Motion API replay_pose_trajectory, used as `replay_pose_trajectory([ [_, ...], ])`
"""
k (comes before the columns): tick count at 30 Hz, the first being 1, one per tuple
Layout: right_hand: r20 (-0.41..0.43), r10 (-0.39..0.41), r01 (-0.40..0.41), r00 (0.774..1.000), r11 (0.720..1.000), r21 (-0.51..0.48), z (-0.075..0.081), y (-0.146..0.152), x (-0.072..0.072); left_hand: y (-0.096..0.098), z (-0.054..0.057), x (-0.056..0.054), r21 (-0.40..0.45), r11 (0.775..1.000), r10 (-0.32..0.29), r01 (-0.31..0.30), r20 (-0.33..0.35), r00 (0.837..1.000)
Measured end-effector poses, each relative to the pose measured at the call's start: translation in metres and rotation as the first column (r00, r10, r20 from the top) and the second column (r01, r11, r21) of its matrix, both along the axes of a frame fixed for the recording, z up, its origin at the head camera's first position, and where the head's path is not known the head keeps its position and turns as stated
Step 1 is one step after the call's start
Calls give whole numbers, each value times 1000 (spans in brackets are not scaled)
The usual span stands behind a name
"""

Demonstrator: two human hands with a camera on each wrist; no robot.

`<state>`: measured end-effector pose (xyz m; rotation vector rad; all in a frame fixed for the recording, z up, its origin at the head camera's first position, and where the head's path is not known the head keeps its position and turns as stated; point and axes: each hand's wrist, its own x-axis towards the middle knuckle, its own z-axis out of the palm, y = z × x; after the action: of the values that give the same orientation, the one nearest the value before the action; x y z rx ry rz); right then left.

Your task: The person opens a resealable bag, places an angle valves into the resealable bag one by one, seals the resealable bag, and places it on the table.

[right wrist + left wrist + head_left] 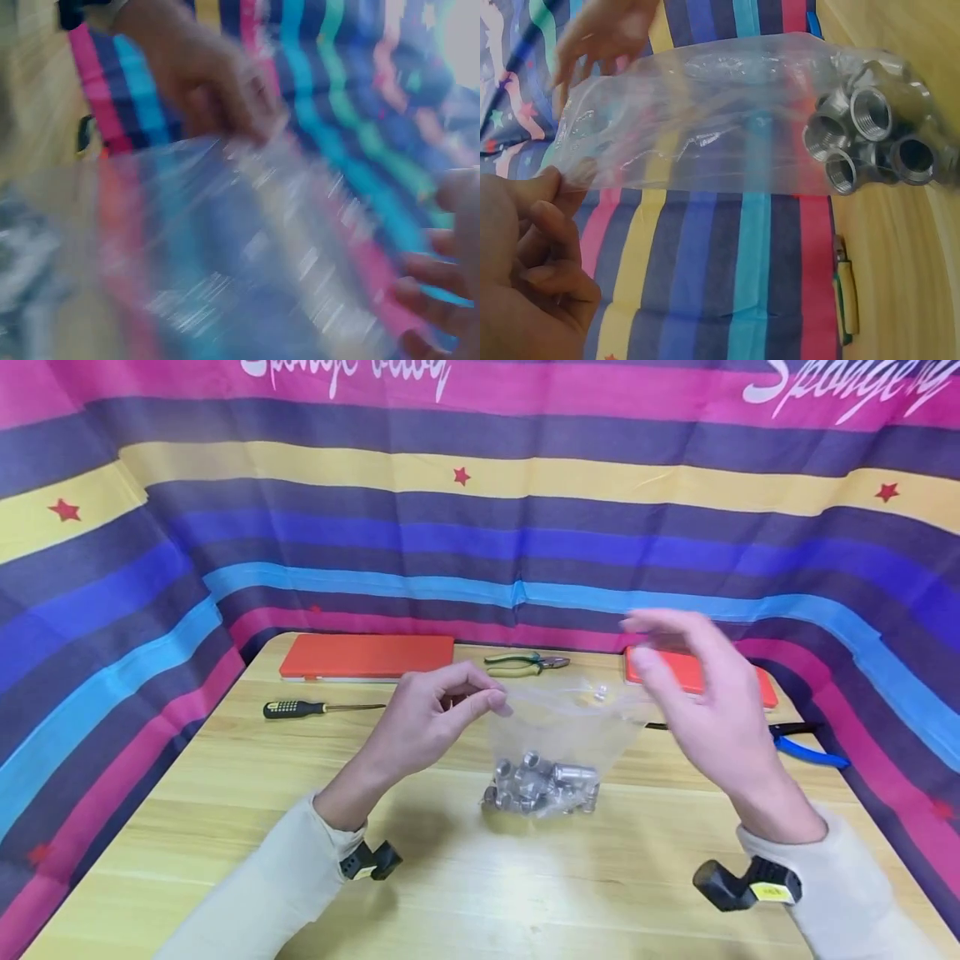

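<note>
A clear plastic bag stands upright over the table, with several silver, internally threaded metal pipe fittings bunched in its bottom. My left hand pinches the bag's upper left corner between thumb and forefinger. To the right of the bag, my right hand is raised with its fingers apart and loosely bent, holding nothing. In the left wrist view the bag film stretches from the pinching fingertips to the fittings. The right wrist view is blurred by motion.
A screwdriver lies at the left, behind my left wrist. Along the back are a long red case, pliers and a second red case. Blue-handled pliers lie by the right edge. A striped cloth hangs around the table.
</note>
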<state>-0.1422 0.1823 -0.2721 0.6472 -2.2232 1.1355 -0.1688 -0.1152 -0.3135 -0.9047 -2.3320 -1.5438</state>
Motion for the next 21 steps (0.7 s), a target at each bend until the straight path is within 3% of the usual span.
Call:
replay_pose_trajectory([
  [2,-12,28,-24,1000,975,222,15,-15,-1,1,2,2,-19,1000,12,-12,-15,1000],
  [4,15,74,-73,997,910,408,24,-30,-2,3,4,4,-34,999,25,-26,-33,999],
  [6,57,98,-113,994,852,510,26,-43,-4,5,5,6,-37,999,30,-32,-47,998],
  [8,74,100,-124,992,824,552,24,-51,-6,5,5,6,-32,999,32,-33,-54,998],
  [14,42,135,-138,990,854,501,15,-58,-9,5,5,7,-16,1000,21,-22,-68,997],
  [21,62,175,-181,983,832,525,14,-63,-15,4,1,6,-21,999,31,-34,-124,992],
])
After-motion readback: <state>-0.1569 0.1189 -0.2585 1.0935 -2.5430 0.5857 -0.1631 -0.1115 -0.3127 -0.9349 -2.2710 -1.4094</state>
